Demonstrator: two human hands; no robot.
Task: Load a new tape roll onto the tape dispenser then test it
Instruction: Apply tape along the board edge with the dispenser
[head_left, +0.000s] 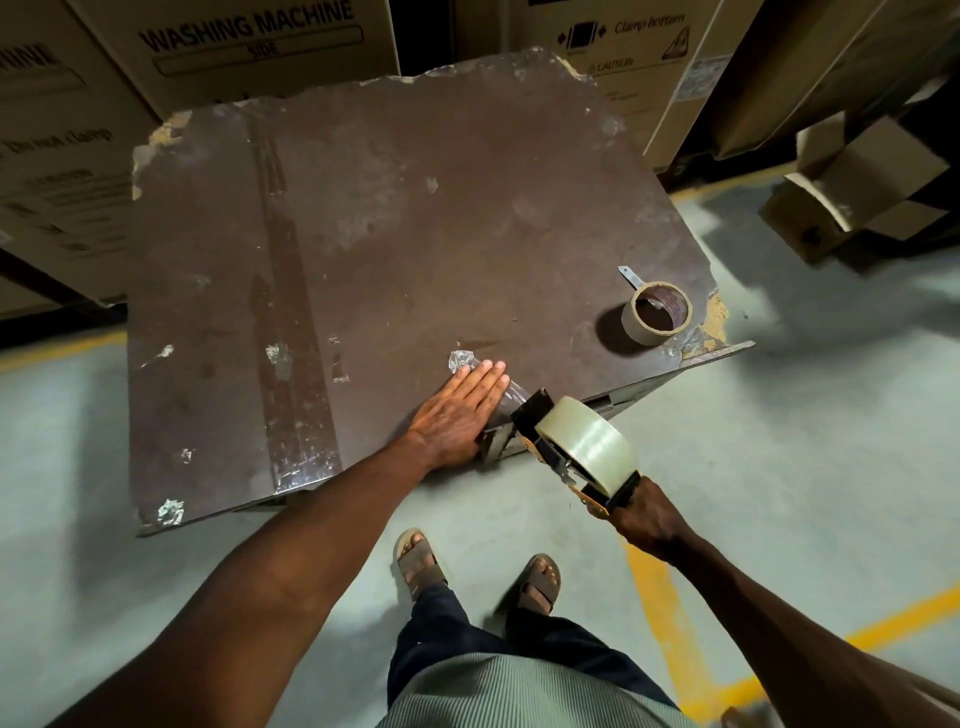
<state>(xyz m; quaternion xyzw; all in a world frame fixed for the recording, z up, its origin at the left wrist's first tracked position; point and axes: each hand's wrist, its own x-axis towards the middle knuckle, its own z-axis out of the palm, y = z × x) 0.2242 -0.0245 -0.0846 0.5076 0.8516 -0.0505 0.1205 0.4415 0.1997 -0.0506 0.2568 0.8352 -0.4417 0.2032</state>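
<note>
I am pressing my left hand flat, fingers stretched out together, on a strip of clear tape stuck to the brown table. My right hand is squeezing tight around the handle of the tape dispenser. The new tape roll is sitting on it, just off the table's near edge. An empty roll is lying near the right corner

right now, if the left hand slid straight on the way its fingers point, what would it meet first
Its fingertips already touch the crumpled clear tape strip on the worn brown tabletop. Beyond that the left hand likely meets bare tabletop; the empty cardboard tape core sits off to the right.
</note>
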